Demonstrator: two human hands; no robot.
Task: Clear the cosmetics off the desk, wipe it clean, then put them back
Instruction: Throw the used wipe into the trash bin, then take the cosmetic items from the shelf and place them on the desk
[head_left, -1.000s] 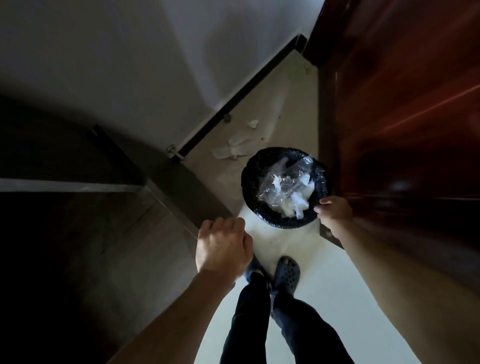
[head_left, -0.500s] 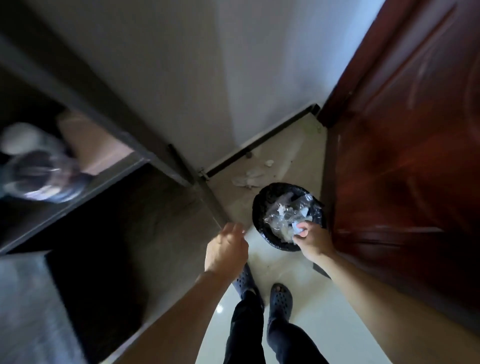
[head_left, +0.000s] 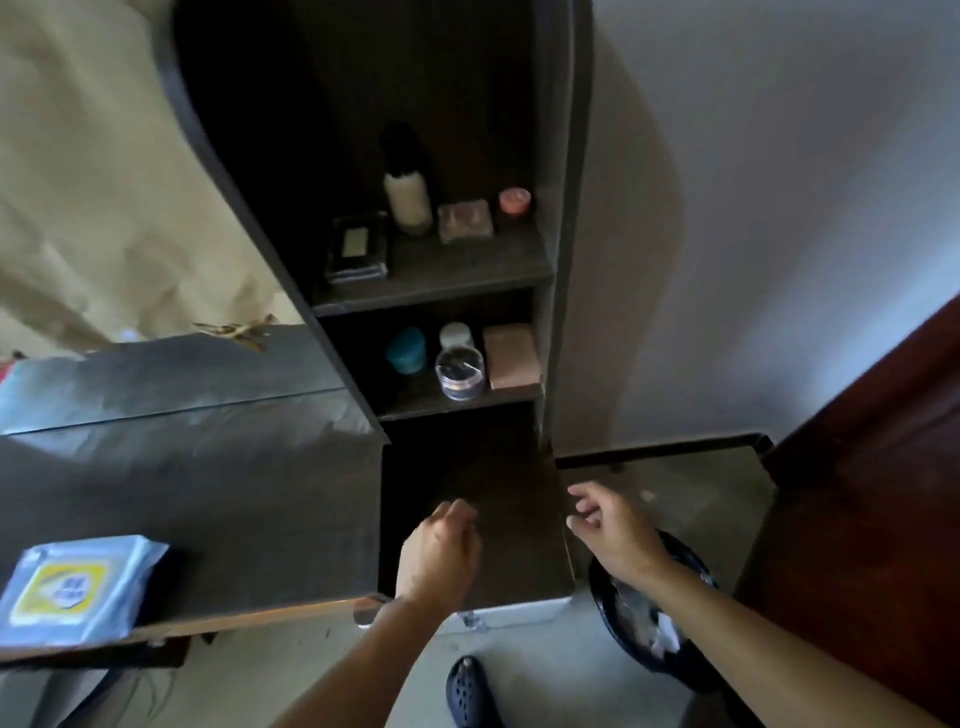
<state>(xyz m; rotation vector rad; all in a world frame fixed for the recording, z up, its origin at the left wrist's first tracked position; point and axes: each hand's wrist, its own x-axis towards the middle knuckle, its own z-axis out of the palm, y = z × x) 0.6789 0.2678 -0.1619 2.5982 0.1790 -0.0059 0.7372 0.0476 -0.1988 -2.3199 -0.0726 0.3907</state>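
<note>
1. While standing at the counter (head_left: 208, 493), holding the left hand (head_left: 439, 558) low over its right end, fingers loosely curled round nothing.
2. Carrying the right hand (head_left: 610, 530) just past the counter's right edge, above the bin (head_left: 649, 639), thumb and fingers slack and apart, pinching nothing.
3. Finding the cosmetics off the counter and standing in the side unit: a pale bottle (head_left: 408, 200), a black case (head_left: 357, 249), a pink case (head_left: 465, 221) and a small pink jar (head_left: 515, 200) on the upper shelf (head_left: 467, 270); a teal jar (head_left: 407, 351), a clear jar (head_left: 460, 371) and a pink box (head_left: 511, 356) on the lower shelf (head_left: 415, 408).
4. Noting a pack of wipes (head_left: 72, 587) lying at the counter's near left corner, well apart from both hands.
5. Judging the clearing done and the wiping probably done too, though not proving it from so dim a surface; likely turning now to putting things back.
6. Needing next to reach up into the lower shelf, gripping one item at a time, minding the clear jar and pink box crowding just beside each other.
</note>
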